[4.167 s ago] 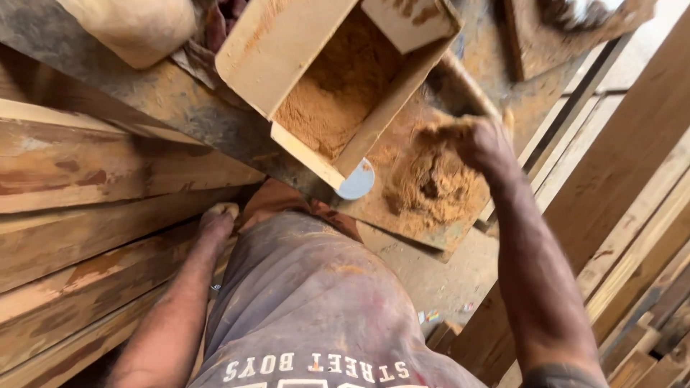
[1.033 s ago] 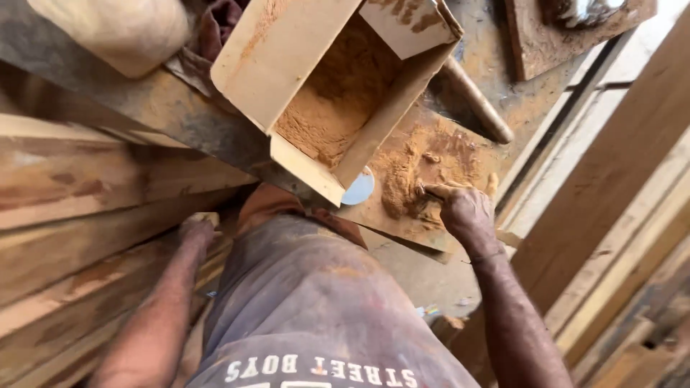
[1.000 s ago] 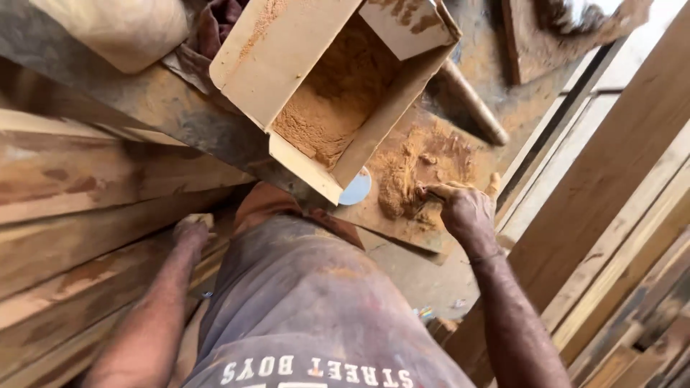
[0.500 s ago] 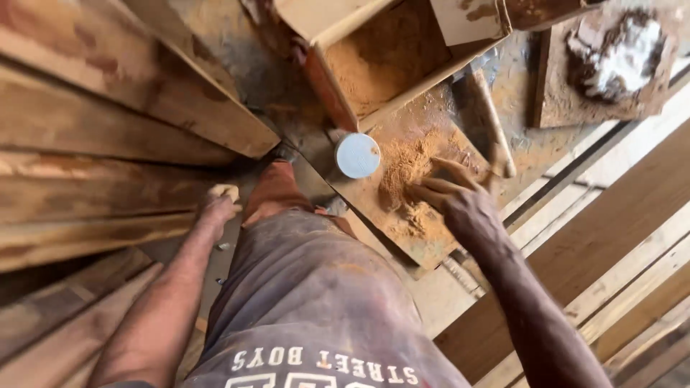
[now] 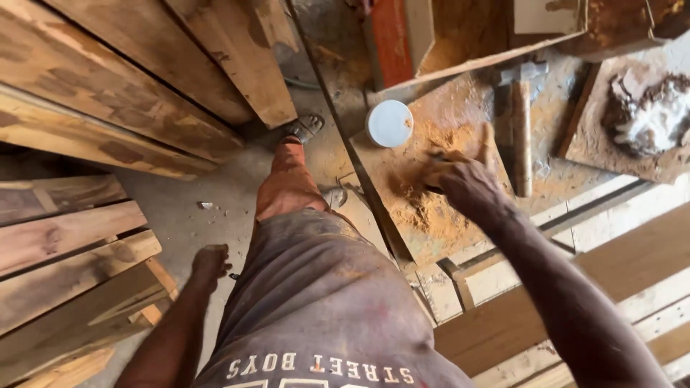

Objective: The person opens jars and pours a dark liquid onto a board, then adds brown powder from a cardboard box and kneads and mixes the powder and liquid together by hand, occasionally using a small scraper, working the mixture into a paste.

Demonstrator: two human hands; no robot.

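Right hand (image 5: pixel 466 185) fingers bunched, seemingly pinching sawdust (image 5: pixel 424 208); left hand (image 5: pixel 210 261) fisted, empty.

This is a rough woodworking shop, seen from above. Long sawn planks (image 5: pixel 108 122) lie stacked on the left, and more pale boards (image 5: pixel 575 287) run along the right. A bare concrete floor (image 5: pixel 208 194) shows between them, dusty and littered with chips. Orange-brown sawdust (image 5: pixel 431 208) is heaped on a plywood sheet (image 5: pixel 402 237), beside a hammer (image 5: pixel 521 129) and a white round lid (image 5: pixel 389 123). An open plywood box (image 5: pixel 467 36) with more sawdust stands above.
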